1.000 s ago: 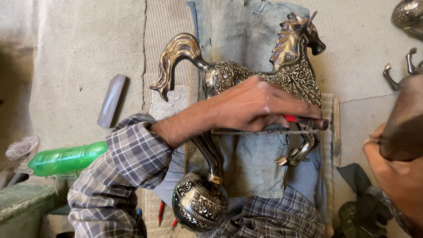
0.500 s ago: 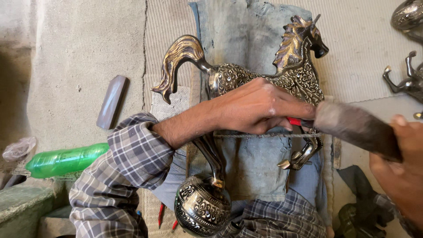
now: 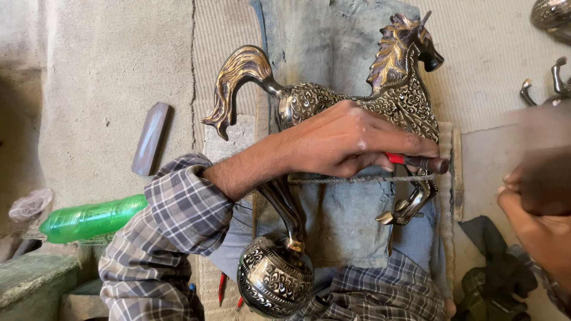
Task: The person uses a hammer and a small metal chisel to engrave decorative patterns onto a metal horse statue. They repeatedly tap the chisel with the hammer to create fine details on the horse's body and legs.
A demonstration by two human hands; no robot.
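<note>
On the blue cloth (image 3: 333,53) lies a brass horse (image 3: 309,101), its hind leg on an engraved ball (image 3: 275,284). The left hand (image 3: 345,142) presses a red-handled tool (image 3: 416,161) against it, fingers closed. The right hand (image 3: 538,220) grips something blurred, possibly a hammer.

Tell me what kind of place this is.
Probably a metal craft workshop on the floor: an engraved metal horse lies on worn cloth, the left hand holds a red-handled tool, and another metal piece lies nearby.

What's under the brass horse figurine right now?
The brass horse figurine lies on blue denim cloth spread over beige matting. The left hand hides part of the horse's body.
</note>
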